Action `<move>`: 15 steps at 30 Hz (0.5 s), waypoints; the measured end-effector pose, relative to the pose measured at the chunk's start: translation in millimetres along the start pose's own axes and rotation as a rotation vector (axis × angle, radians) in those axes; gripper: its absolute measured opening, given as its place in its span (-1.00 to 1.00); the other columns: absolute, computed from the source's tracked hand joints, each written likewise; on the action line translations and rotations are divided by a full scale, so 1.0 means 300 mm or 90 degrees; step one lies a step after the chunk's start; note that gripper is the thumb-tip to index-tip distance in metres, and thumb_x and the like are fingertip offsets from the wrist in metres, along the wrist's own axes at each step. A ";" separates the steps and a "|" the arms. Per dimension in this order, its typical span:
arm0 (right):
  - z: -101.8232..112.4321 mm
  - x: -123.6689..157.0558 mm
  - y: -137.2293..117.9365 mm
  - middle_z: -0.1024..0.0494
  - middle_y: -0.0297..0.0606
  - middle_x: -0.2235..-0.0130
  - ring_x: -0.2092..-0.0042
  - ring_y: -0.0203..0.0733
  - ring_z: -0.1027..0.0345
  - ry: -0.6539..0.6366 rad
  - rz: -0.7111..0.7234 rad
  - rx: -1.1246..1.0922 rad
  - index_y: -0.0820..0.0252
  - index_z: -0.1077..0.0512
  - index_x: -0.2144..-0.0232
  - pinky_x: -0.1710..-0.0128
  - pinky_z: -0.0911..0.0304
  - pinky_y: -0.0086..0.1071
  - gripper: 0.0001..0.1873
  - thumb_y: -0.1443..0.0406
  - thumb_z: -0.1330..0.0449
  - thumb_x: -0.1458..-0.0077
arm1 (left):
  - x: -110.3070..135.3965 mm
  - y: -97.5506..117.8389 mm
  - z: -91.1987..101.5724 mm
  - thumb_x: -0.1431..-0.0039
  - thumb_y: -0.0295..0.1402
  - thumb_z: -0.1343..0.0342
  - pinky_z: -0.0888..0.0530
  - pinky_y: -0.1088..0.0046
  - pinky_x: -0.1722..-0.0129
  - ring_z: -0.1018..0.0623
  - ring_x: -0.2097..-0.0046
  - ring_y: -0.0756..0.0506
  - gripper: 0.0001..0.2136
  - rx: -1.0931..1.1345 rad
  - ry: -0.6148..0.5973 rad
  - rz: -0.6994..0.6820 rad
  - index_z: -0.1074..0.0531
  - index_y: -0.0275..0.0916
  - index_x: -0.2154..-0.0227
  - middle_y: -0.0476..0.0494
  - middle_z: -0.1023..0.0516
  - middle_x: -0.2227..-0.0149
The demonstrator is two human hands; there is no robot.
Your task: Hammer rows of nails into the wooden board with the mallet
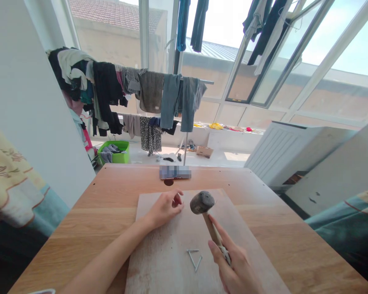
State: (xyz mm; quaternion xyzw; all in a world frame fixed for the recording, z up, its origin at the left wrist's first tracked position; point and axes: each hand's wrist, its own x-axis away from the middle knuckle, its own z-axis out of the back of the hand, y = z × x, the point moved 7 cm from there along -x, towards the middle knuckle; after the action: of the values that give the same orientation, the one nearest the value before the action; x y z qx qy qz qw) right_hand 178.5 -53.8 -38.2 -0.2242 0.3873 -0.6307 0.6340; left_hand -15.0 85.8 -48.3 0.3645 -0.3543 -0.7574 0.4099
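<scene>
My right hand (236, 265) is closed round the wooden handle of a hammer (202, 203), forefinger laid along the shaft. The dark rounded head hangs raised over the pale board (159, 253). Just left of the head, my left hand (165, 207) rests on the board with thumb and fingers pinched together; what they pinch is too small to make out. Three loose nails (195, 257) lie on the board in a rough triangle between my arms.
The board lies on a wooden table (294, 237). A blurred flat packet (175, 172) sits at the far edge. Beyond are a clothes rack (159, 94) hung with laundry, a green basket (114, 152), white panels at both sides, and large windows.
</scene>
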 end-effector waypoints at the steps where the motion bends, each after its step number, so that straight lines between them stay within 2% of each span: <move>1: 0.007 0.013 0.021 -0.58 -0.28 0.56 0.60 -0.12 -0.50 -0.002 -0.012 -0.001 0.07 -0.35 -0.31 0.55 -0.45 -0.38 -0.32 -0.09 -0.01 -0.28 | -0.001 0.002 0.010 -0.04 -0.37 -0.18 -0.40 0.48 0.35 -0.45 0.40 -0.02 -0.78 -0.027 0.013 -0.003 -0.39 -0.23 0.21 0.02 -0.48 0.38; 3: 0.014 0.034 0.056 -0.61 -0.26 0.52 0.57 -0.12 -0.52 -0.014 -0.032 -0.001 0.14 -0.35 -0.30 0.50 -0.47 -0.38 -0.28 -0.11 0.00 -0.27 | 0.001 0.025 0.034 0.00 -0.37 -0.20 -0.34 0.49 0.38 -0.38 0.41 -0.01 -0.84 -0.088 0.037 -0.013 -0.36 -0.21 0.34 0.06 -0.38 0.42; 4: 0.014 0.042 0.068 -0.62 -0.24 0.50 0.54 -0.11 -0.53 -0.019 -0.040 -0.003 0.17 -0.35 -0.30 0.48 -0.47 -0.38 -0.26 -0.13 0.01 -0.27 | 0.005 0.049 0.038 0.00 -0.38 -0.20 -0.32 0.49 0.39 -0.36 0.41 -0.01 -0.87 -0.109 0.025 -0.022 -0.35 -0.21 0.40 0.06 -0.35 0.43; 5: 0.012 0.047 0.079 -0.62 -0.23 0.51 0.53 -0.10 -0.54 -0.025 -0.051 -0.007 0.19 -0.34 -0.31 0.47 -0.46 -0.38 -0.24 -0.14 0.03 -0.27 | 0.011 0.079 0.030 -0.01 -0.40 -0.18 -0.31 0.49 0.38 -0.36 0.41 0.00 -0.90 -0.123 -0.019 -0.036 -0.35 -0.21 0.44 0.06 -0.34 0.44; 8: -0.004 0.058 0.102 -0.53 -0.29 0.64 0.59 -0.06 -0.50 -0.052 -0.105 -0.026 0.16 -0.29 -0.34 0.57 -0.40 -0.36 -0.22 -0.15 0.05 -0.27 | 0.067 0.190 -0.054 0.00 -0.38 -0.23 -0.28 0.49 0.43 -0.38 0.40 -0.02 -0.89 -0.178 -0.269 -0.084 -0.39 -0.20 0.49 0.04 -0.39 0.44; 10: -0.015 0.062 0.109 -0.44 -0.34 0.72 0.67 -0.06 -0.42 -0.072 -0.134 -0.039 0.12 -0.27 -0.35 0.65 -0.33 -0.34 -0.22 -0.16 0.05 -0.27 | 0.118 0.244 -0.109 0.04 -0.34 -0.30 -0.25 0.45 0.49 -0.39 0.43 -0.04 -0.86 -0.258 -0.390 -0.101 -0.43 -0.20 0.48 -0.01 -0.46 0.40; 12: -0.020 0.062 0.110 -0.42 -0.36 0.74 0.71 -0.08 -0.36 -0.081 -0.140 -0.047 0.14 -0.25 -0.36 0.69 -0.28 -0.35 -0.20 -0.17 0.05 -0.26 | 0.153 0.275 -0.148 0.02 -0.34 -0.30 -0.23 0.42 0.52 -0.39 0.46 -0.06 -0.88 -0.324 -0.436 -0.111 -0.47 -0.21 0.48 -0.06 -0.50 0.38; 15: -0.018 0.059 0.108 -0.41 -0.38 0.72 0.71 -0.15 -0.32 -0.067 -0.121 -0.056 0.22 -0.24 -0.36 0.68 -0.25 -0.40 -0.19 -0.15 0.04 -0.28 | 0.175 0.296 -0.178 -0.03 -0.41 -0.27 -0.23 0.39 0.52 -0.43 0.45 -0.08 -0.94 -0.352 -0.455 -0.140 -0.50 -0.21 0.49 -0.09 -0.54 0.38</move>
State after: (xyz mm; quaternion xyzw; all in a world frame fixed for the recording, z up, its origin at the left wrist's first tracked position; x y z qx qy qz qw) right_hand 192.8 -66.7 -70.1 -0.3206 0.3579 -0.6576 0.5802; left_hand 41.5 -9.7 -13.6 -0.0071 -0.2175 -0.9406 0.2608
